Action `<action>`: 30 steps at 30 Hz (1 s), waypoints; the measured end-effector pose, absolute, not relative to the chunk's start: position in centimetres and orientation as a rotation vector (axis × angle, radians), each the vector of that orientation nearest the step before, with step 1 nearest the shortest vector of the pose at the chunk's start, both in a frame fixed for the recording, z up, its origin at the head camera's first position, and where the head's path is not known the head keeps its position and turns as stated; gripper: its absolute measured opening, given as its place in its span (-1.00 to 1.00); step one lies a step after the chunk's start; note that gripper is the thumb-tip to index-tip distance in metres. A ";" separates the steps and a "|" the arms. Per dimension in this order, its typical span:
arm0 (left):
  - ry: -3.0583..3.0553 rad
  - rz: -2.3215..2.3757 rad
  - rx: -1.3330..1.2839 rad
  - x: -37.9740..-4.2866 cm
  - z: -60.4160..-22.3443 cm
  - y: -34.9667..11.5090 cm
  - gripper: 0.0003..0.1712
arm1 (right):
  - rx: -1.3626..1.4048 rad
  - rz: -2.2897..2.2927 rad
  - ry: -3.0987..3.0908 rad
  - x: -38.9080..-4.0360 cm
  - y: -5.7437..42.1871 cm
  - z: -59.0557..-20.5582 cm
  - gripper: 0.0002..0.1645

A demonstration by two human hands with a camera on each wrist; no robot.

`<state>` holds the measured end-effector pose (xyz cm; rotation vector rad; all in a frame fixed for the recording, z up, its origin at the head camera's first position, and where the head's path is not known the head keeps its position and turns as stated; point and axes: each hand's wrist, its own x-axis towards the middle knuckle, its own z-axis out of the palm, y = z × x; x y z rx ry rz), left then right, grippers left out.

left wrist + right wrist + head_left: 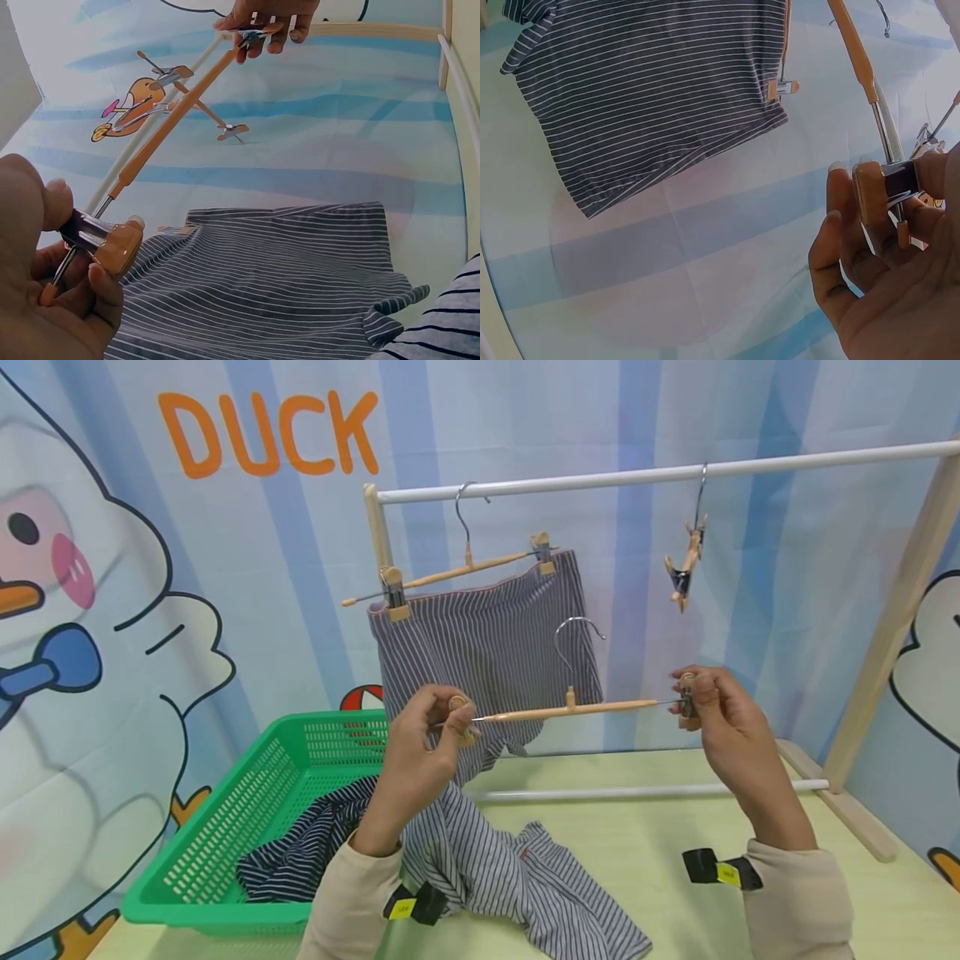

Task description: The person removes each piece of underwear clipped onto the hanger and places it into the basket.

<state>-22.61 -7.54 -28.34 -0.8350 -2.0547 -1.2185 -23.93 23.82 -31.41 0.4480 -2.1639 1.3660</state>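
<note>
Between both hands a wooden clip hanger (pixel 570 708) is held level, its metal hook pointing up. My left hand (pixel 420 747) pinches the clip (pixel 105 240) at its left end. The clip (pixel 885 187) at the other end is pinched by my right hand (pixel 731 727). Behind the hanger, a dark striped garment (pixel 480 643) hangs by two clips from another hanger (pixel 465 570) on the rail. Below my hands, a grey striped garment (pixel 525 885) lies crumpled on the table, partly hidden by the left arm.
A green basket (pixel 202 827) at the left holds a navy striped garment (pixel 307 843). The white rail (pixel 615 479) crosses the back on a wooden frame (pixel 892 627). Another clip hanger (pixel 686 560) hangs at its right part. The table (pixel 645 835) is pale yellow.
</note>
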 end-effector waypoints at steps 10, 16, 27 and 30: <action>-2.024 -1.180 -0.854 -22.3 -28.3 -7.4 -0.88 | 0.331 1.247 -2.216 -23.9 23.2 -31.3 -0.45; -1.994 -1.161 -0.862 -24.0 -29.7 -7.6 -0.88 | 0.443 1.124 -2.147 -24.2 23.0 -31.5 -0.47; -1.950 -1.120 -0.879 -25.2 -30.5 -7.6 -0.83 | 0.498 0.900 -1.892 -24.8 21.2 -31.0 -0.47; -1.933 -1.130 -0.862 -25.2 -30.6 -7.4 -0.83 | 0.573 0.858 -1.876 -24.8 20.2 -30.9 -0.48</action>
